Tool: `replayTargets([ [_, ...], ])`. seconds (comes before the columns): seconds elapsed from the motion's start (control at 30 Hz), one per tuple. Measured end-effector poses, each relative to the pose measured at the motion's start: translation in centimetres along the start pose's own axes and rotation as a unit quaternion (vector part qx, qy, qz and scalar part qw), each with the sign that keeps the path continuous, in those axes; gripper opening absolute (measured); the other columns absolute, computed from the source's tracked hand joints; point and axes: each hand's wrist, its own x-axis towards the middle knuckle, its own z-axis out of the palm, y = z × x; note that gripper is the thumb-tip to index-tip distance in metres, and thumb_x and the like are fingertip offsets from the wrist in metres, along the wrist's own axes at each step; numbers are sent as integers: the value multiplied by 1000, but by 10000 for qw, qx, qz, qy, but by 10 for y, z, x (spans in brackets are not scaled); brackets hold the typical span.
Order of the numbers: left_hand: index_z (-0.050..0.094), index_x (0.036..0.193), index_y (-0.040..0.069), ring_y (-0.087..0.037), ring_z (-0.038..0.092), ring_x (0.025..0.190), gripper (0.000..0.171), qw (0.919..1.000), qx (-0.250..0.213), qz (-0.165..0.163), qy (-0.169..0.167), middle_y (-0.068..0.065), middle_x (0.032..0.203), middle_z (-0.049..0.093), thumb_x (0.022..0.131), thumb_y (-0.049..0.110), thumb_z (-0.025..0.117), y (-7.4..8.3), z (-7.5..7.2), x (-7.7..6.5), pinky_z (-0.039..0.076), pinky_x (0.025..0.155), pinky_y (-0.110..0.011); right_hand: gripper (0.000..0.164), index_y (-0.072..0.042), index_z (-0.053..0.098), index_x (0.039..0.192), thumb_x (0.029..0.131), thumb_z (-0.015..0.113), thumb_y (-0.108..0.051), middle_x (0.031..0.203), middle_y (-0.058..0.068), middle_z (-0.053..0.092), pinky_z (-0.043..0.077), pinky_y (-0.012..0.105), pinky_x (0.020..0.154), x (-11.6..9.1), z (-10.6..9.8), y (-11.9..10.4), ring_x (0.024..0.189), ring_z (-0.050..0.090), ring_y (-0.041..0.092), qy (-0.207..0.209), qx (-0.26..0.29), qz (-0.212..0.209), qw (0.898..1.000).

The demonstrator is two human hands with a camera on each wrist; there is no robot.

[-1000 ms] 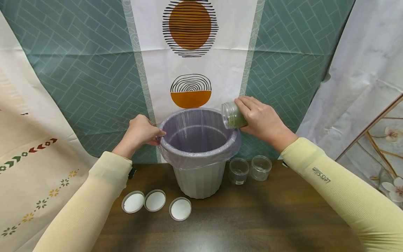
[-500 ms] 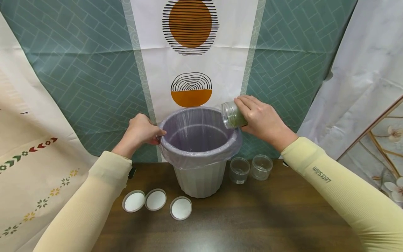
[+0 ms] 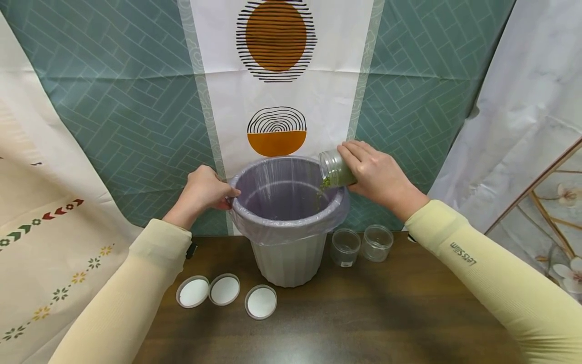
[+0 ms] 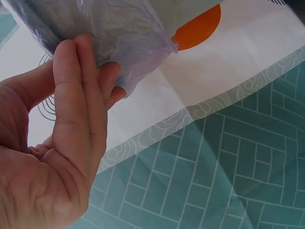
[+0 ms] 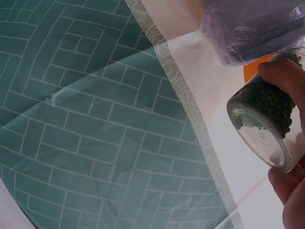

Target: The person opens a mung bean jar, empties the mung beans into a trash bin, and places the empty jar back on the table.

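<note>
My right hand [image 3: 375,169] holds a clear plastic jar [image 3: 334,164] tilted over the right rim of a grey trash can [image 3: 288,263]. Small green beans [image 3: 326,183], like mung beans, spill from its mouth into the can. In the right wrist view, many beans [image 5: 274,105] lie inside the jar, whose bottom [image 5: 257,136] faces the camera. At the left rim, my left hand [image 3: 204,188] pinches the can's edge together with its thin purple bag liner [image 3: 291,233]. In the left wrist view its fingers [image 4: 71,90] lie against the outside of the liner. The can's bottom is hidden.
Two clear jars [image 3: 345,247] stand on the dark wooden table [image 3: 345,323], right of the can. Three round lids [image 3: 260,302] with white inner faces lie at the front left. A patterned cloth [image 3: 132,116] hangs right behind the can.
Beans now pour out of the jar's mouth, where none were falling before. The jar's mouth has tipped slightly further down. The left hand and the can have stayed put.
</note>
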Motion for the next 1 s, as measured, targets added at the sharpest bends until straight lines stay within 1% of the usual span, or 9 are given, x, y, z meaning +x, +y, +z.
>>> replayTargets([
  [0.17, 69, 81, -2, -19, 71, 63, 30, 10000, 4, 39, -9, -10, 67, 71, 75, 27, 77, -3, 2, 2, 58, 71, -32, 92, 3, 49, 130, 52, 92, -16, 128, 19, 56, 42, 46, 104, 0, 1, -2, 120, 53, 33, -25, -14, -4, 10000],
  [0.33, 68, 83, -2, -18, 71, 62, 31, 9999, -100, 30, -19, -11, 69, 71, 74, 26, 77, -5, 3, 3, 58, 66, -29, 90, 2, 50, 129, 52, 91, -16, 127, 19, 56, 42, 46, 103, 2, 2, -3, 119, 54, 33, 30, -16, -31, 10000],
  [0.5, 67, 84, -4, -18, 71, 62, 31, 9998, -206, 3, -24, -13, 72, 70, 74, 23, 78, -4, 2, 2, 58, 62, -29, 90, 2, 49, 130, 51, 91, -15, 127, 19, 56, 42, 46, 103, 2, 2, -3, 119, 53, 33, 26, -4, -37, 10000],
  [0.77, 67, 85, -6, -19, 71, 62, 32, 9997, -223, -32, -83, -15, 75, 70, 75, 23, 77, -2, 2, 1, 58, 61, -30, 91, 2, 49, 131, 52, 91, -15, 128, 20, 56, 42, 46, 104, 1, 2, -3, 120, 53, 33, -61, -38, -45, 10000],
  [1.0, 66, 84, -5, -20, 71, 61, 31, 9998, -183, -3, -4, -18, 78, 69, 75, 22, 78, -1, 2, 1, 58, 61, -30, 90, 3, 49, 130, 52, 91, -14, 126, 20, 57, 43, 46, 103, 3, 0, -3, 119, 53, 33, 18, -51, -91, 9999],
])
